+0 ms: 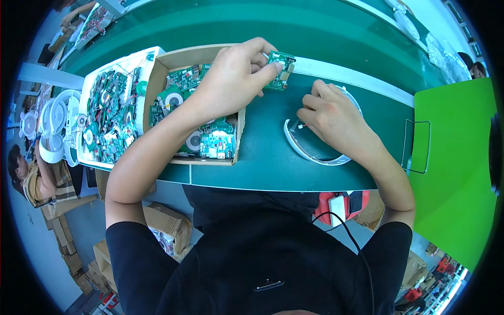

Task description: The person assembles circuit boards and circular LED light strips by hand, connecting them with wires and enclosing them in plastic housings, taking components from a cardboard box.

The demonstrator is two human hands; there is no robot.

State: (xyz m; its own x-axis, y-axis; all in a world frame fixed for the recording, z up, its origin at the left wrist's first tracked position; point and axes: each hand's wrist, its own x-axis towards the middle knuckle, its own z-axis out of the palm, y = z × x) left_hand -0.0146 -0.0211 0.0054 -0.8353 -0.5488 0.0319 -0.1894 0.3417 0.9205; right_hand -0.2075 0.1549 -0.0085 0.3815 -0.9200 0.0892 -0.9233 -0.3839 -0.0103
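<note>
Green and rectangular, a circuit board (284, 68) was up in the left hand (244, 72), above the far part of the desk (262, 155), just right of the cardboard box (239, 142). The left elbow was bent out to the left, and the forearm slanted far and right across the box. The wrist was bent, with the thumb and fingers closed in a pinch on the board's left side. The board's long axis ran from near to far, its far end leaning slightly right, and one broad face was turned up to view.

On the right, the other elbow was bent outward, and that forearm slanted far and left. The right hand (333, 115) was over a white ring (307, 154), back of the hand up, fingers curled nearly closed and pointing far and left. A small white plug (301, 126) showed beside the fingertips; whether they had hold of it or of the ring could not be told. The ring was on the right part of the desk, its middle partly hidden by the hand. More boards (218, 143) filled the box.
</note>
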